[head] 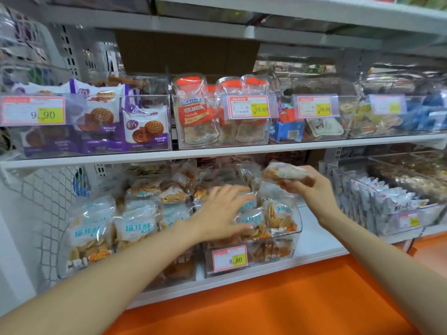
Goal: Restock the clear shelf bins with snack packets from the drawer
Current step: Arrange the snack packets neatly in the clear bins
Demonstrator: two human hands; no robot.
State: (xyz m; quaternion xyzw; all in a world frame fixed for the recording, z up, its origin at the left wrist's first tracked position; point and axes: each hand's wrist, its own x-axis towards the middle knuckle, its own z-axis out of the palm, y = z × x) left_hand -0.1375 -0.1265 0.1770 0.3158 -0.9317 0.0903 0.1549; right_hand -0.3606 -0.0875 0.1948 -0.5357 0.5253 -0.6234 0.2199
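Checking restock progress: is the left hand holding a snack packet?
No, the left hand lies open with fingers spread on the packets in the clear bin; only the right hand grips a snack packet.

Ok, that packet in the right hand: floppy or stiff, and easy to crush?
Probably light and fairly stiff: the right hand holds the packet by one end and it does not sag. Likely slippery, given its clear glossy film. The thin crisps inside look breakable, so squeeze gently.

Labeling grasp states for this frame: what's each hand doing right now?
Left hand: open, fingers spread, resting on packets in the clear bin.
Right hand: closed on a snack packet, held above that bin.
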